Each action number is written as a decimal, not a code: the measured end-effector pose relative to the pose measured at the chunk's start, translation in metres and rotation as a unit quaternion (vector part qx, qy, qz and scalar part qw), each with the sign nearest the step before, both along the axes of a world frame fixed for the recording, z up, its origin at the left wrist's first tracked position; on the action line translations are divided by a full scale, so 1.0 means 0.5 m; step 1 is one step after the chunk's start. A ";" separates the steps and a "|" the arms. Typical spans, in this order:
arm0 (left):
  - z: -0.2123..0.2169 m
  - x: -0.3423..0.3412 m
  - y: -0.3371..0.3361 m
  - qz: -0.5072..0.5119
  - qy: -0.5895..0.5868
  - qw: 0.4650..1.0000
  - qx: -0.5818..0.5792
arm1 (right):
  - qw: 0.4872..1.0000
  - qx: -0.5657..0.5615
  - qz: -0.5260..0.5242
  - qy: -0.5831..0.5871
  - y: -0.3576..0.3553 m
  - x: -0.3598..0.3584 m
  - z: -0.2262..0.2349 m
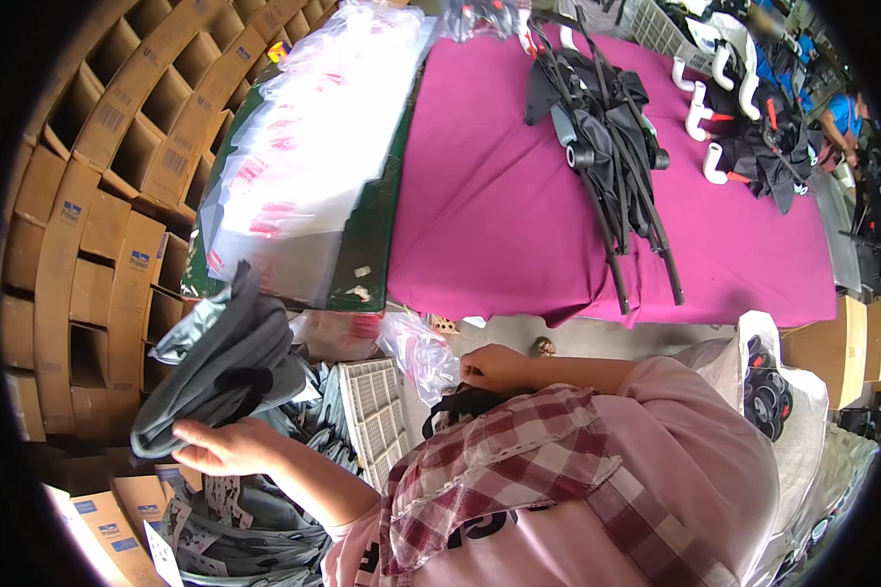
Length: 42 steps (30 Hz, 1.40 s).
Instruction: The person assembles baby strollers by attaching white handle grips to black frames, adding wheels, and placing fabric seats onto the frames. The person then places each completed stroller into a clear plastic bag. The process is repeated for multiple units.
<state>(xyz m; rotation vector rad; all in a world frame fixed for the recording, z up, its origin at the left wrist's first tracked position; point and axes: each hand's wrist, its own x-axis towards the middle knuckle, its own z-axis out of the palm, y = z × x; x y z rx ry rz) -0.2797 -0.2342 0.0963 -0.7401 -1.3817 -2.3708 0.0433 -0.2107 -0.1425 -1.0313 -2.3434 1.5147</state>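
Head view: the left grip (pixel 227 445) was closed on the lower edge of a dark grey fabric bundle (pixel 215 362), which was at the person's left, near a stack of grey fabric pieces (pixel 255 538) and a white slatted crate (pixel 387 421). The right grip (pixel 494 369) was curled in front of the body, close to a dark strapped item (pixel 455 403); whether it held that item, I could not tell.

The step in hand looked like one-handed handling of the bundle, while a folded black frame (pixel 607 147) lay on the purple-covered tabletop (pixel 489 196) with neither hand on it. By my judgement, the next move called for keeping the loose folds gathered, since the upper end seemed floppy and lacked a second support.

Part of the left fingers was hidden by the fabric, and so was any contact between bundle and stack. The checked apron (pixel 499 450) covered much of the strapped item. Clutter at the far right was too small to make out.
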 end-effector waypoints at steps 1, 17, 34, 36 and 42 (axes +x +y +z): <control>0.031 0.058 0.018 -0.006 0.025 0.999 0.022 | 1.000 -0.005 -0.004 0.004 0.009 0.029 -0.002; 0.226 0.610 0.303 -0.334 -0.118 0.930 -0.096 | 0.571 -0.247 -0.551 0.556 0.296 0.532 0.080; -0.531 0.468 0.460 -0.556 -0.472 0.483 -0.485 | 0.455 -0.280 -0.800 0.273 0.026 0.685 0.108; -0.562 0.477 0.453 -0.578 -0.412 0.465 -0.529 | 0.459 -0.278 -0.810 0.236 0.069 0.671 0.102; -0.546 0.490 0.477 -0.618 -0.214 0.587 -0.477 | 0.463 -0.155 -0.800 0.348 0.131 0.660 -0.007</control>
